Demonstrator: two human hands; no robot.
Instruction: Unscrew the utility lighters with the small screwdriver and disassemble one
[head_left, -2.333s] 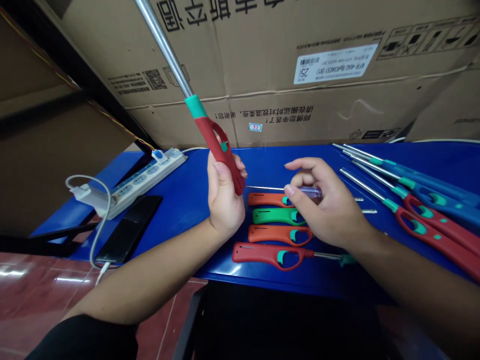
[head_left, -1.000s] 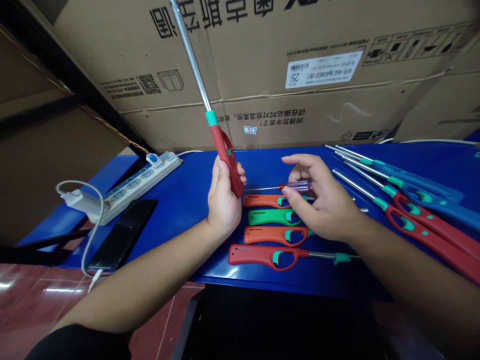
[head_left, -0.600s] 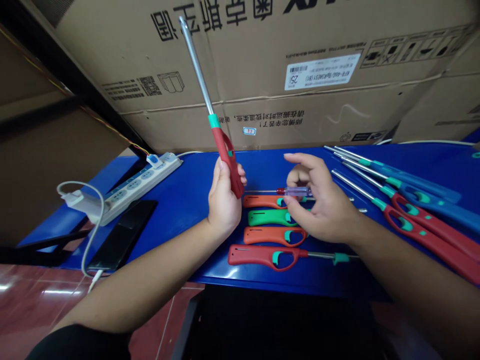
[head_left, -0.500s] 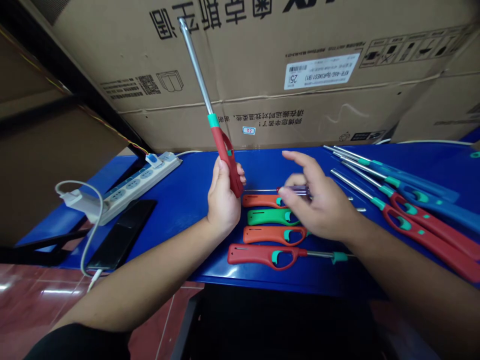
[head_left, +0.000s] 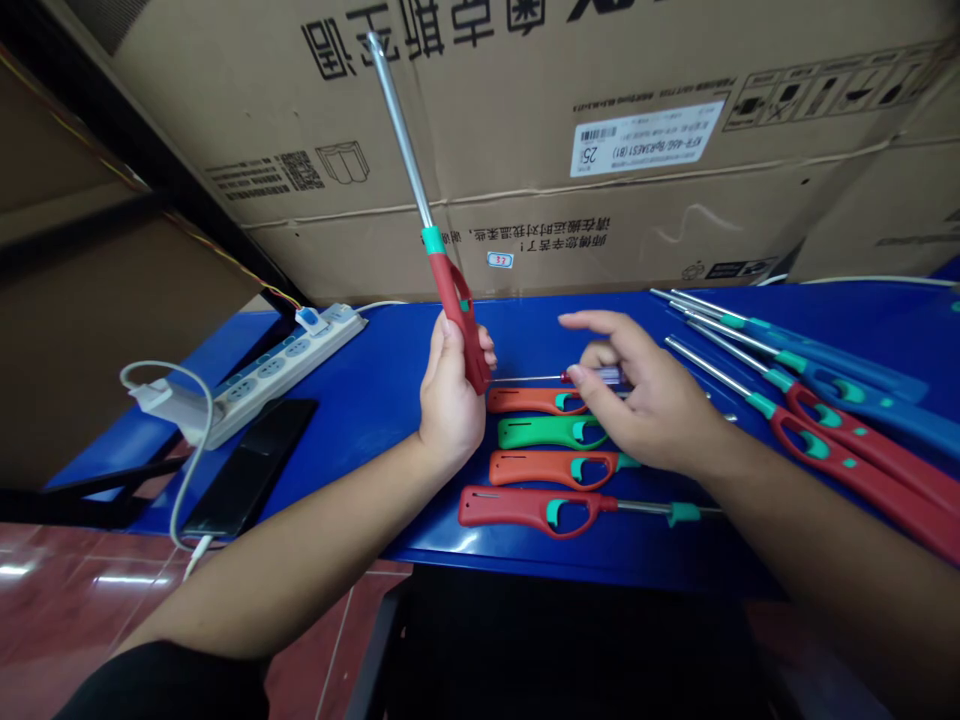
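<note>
My left hand (head_left: 454,400) is closed around the red handle of a long-nosed gas lighter (head_left: 463,315), whose metal tube points up and to the left. My right hand (head_left: 637,390) grips a screwdriver (head_left: 613,375) with a clear purple-and-red handle, index finger stretched out above it. The thin shaft runs level to the butt of the lighter; whether the tip sits inside it cannot be seen. Under the hands lie an orange lighter (head_left: 525,401), a green lighter (head_left: 536,432), another orange lighter (head_left: 532,468) and a red lighter (head_left: 510,508), in a row.
More red lighters (head_left: 870,455) and blue lighters (head_left: 892,400) lie at the right of the blue table (head_left: 420,530). On the left are a white power strip (head_left: 285,365), a charger cable and a black phone (head_left: 251,465). A large cardboard box (head_left: 495,150) stands behind.
The right hand's index finger has curled down slightly, and the screwdriver handle has shifted a little to the right. My left hand keeps the lighter in the same upright pose.
</note>
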